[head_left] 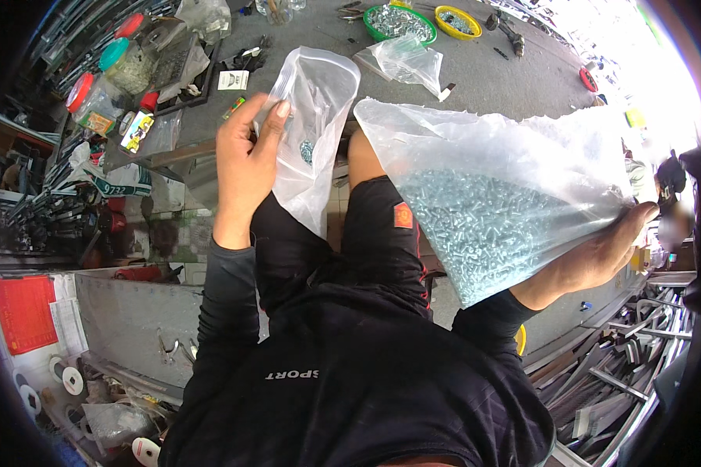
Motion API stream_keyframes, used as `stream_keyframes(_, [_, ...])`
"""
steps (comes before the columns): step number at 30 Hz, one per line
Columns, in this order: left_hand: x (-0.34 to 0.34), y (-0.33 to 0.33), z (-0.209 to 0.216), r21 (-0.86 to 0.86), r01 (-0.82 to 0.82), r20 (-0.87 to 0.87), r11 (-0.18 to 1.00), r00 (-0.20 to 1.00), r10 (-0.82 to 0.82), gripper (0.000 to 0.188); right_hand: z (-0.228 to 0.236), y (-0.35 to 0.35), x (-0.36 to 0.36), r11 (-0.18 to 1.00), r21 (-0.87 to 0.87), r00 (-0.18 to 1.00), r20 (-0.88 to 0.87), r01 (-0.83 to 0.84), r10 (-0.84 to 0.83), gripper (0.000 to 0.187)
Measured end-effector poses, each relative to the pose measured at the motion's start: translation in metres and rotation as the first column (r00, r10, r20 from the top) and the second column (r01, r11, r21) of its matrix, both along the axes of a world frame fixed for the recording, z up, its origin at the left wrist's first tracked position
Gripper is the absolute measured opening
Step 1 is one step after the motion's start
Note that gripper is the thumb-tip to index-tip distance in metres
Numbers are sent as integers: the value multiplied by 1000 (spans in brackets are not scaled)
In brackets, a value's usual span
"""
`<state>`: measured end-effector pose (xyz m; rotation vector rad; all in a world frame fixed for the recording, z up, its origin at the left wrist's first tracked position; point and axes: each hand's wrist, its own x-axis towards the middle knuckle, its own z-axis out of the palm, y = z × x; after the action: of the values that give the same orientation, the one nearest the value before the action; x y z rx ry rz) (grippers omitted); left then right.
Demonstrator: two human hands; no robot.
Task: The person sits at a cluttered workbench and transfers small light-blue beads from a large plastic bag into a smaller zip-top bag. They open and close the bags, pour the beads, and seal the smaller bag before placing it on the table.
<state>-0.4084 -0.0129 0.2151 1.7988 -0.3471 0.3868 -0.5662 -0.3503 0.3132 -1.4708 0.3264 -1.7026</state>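
Note:
My left hand [243, 170] is closed on the upper left edge of a small clear plastic bag [324, 97], thumb against the film. A small cluster of bluish metal pieces [307, 152], apparently screws, shows inside it. To the right, a large clear plastic bag [506, 144] is tilted, its wide end toward the small bag. Many small bluish-silver screws [475, 226] fill its lower part. My right hand [600, 255] grips this bag at its right end; some of the fingers are hidden behind the plastic. The two bags are close together above my lap.
On the grey work surface [311, 31] ahead are a green basket [368, 28] and a yellow basket [475, 29] of metal parts, a plastic bag [405, 64] and a power tool [506, 35]. Lidded jars [93, 101] stand at the left. Metal profiles [631, 366] are piled at lower right.

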Motion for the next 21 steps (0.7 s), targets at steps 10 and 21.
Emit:
stream_keyframes(10, [-46,-4,32,402,164,28,901,981,-191,20,6,0,-18,989,111,995,12,-97,96,35])
stream_keyframes(21, [-83,-33,58,348,435,-35,830,891,-452,21,-1,10,-58,980,-77,896,-423,-184,135,61])
